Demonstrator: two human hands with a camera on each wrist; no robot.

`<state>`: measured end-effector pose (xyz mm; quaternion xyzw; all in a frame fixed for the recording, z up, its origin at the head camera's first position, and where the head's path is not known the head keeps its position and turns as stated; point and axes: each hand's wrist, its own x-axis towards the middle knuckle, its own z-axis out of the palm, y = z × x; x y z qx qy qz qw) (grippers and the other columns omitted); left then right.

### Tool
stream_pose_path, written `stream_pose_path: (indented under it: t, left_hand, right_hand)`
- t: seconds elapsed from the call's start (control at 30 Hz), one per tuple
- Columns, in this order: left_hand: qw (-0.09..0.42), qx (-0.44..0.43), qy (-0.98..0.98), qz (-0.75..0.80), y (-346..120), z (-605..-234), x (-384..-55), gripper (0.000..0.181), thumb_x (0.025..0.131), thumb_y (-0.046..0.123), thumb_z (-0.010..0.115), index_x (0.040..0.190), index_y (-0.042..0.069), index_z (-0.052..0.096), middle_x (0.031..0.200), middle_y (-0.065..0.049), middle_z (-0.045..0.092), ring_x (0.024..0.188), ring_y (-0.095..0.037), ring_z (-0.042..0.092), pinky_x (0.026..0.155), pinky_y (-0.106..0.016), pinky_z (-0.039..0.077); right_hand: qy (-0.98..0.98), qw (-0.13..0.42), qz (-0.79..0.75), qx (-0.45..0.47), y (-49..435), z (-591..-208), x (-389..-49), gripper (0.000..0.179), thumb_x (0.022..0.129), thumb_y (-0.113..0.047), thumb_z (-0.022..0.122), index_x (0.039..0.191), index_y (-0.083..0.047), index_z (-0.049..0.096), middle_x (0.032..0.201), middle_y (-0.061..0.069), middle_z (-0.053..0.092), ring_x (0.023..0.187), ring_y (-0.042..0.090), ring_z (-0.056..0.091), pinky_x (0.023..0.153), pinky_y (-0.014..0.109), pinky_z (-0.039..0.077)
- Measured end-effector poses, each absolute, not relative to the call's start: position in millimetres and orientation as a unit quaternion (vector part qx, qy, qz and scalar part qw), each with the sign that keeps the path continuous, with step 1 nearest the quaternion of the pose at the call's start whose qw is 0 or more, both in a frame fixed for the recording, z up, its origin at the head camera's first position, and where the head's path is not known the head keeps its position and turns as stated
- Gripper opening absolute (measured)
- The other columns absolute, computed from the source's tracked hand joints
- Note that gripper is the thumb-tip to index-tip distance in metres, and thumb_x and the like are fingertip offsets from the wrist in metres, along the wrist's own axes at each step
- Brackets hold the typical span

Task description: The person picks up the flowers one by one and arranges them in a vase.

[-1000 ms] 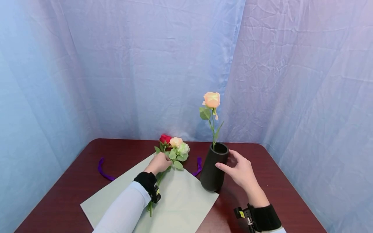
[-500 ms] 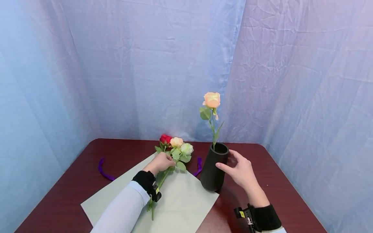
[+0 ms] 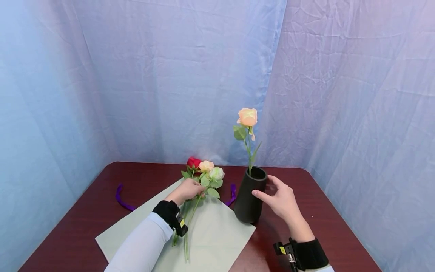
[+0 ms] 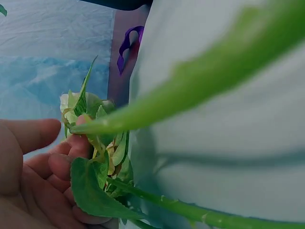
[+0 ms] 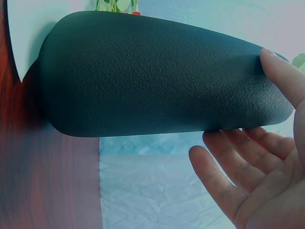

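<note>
My left hand (image 3: 187,190) pinches the stem of a pale green-white rose (image 3: 216,173) over the paper, just below its leaves. In the left wrist view this green stem (image 4: 190,90) runs from the fingertips toward the camera, raised off the paper. Beside it lie a red rose (image 3: 193,162) and a peach rose (image 3: 206,166), their stems partly hidden by the hand. My right hand (image 3: 281,196) holds the black vase (image 3: 249,200) near its rim, thumb on one side and fingers on the other. One peach rose (image 3: 247,117) stands upright in the vase.
A sheet of pale green paper (image 3: 217,234) covers the middle of the dark red table (image 3: 78,211), one corner reaching the vase's foot. Purple ribbon (image 3: 122,202) shows at both sides from under the paper. Blue curtains (image 3: 170,83) hang behind the table.
The pale rose has shifted slightly right, and its lower stem has swung right, away from the other stems. My right hand and the vase have stayed still.
</note>
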<state>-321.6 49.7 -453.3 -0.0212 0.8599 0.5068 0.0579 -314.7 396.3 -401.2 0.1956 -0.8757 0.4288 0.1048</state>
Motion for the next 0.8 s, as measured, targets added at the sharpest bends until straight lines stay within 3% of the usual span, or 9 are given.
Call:
stream_pose_path:
  t: [0.2, 0.4, 0.63, 0.8]
  left_hand:
    - [0.069, -0.025, 0.856, 0.512, 51.5, -454.5, -321.7, 0.031, 0.104, 0.014, 0.058, 0.084, 0.001, 0.077, 0.057, 0.000, 0.050, 0.047, -0.011, 0.031, 0.051, -0.027, 0.029]
    - [0.072, -0.006, 0.849, 0.524, 55.3, -454.7, -317.0, 0.031, 0.103, 0.015, 0.058, 0.084, -0.003, 0.075, 0.075, -0.005, 0.067, 0.056, -0.013, 0.032, 0.058, -0.029, 0.030]
    - [0.062, 0.008, 0.823, 0.565, 57.0, -455.3, -317.2, 0.027, 0.102, 0.014, 0.058, 0.085, -0.004, 0.071, 0.073, -0.002, 0.055, 0.064, -0.014, 0.037, 0.065, -0.030, 0.035]
    - [0.048, 0.006, 0.799, 0.600, 57.2, -455.5, -321.6, 0.022, 0.100, 0.014, 0.061, 0.090, -0.003, 0.071, 0.078, -0.002, 0.059, 0.066, -0.016, 0.045, 0.062, -0.030, 0.038]
  right_hand:
    - [-0.875, 0.103, 0.431, 0.195, 396.3, -401.9, -315.1, 0.074, 0.080, -0.048, 0.086, 0.140, -0.015, 0.058, 0.121, 0.007, 0.069, 0.109, 0.027, 0.067, 0.084, 0.049, 0.057]
    - [-0.877, 0.101, 0.428, 0.195, 396.1, -402.4, -315.8, 0.073, 0.081, -0.046, 0.086, 0.140, -0.013, 0.058, 0.121, 0.008, 0.069, 0.109, 0.027, 0.067, 0.084, 0.048, 0.057]
    - [-0.875, 0.105, 0.430, 0.196, 395.9, -401.9, -315.3, 0.073, 0.081, -0.046, 0.086, 0.140, -0.013, 0.058, 0.120, 0.009, 0.069, 0.109, 0.028, 0.068, 0.084, 0.048, 0.057]
    - [-0.873, 0.103, 0.435, 0.196, 395.5, -402.5, -315.8, 0.072, 0.080, -0.046, 0.087, 0.139, -0.014, 0.059, 0.120, 0.008, 0.069, 0.108, 0.027, 0.068, 0.084, 0.047, 0.057]
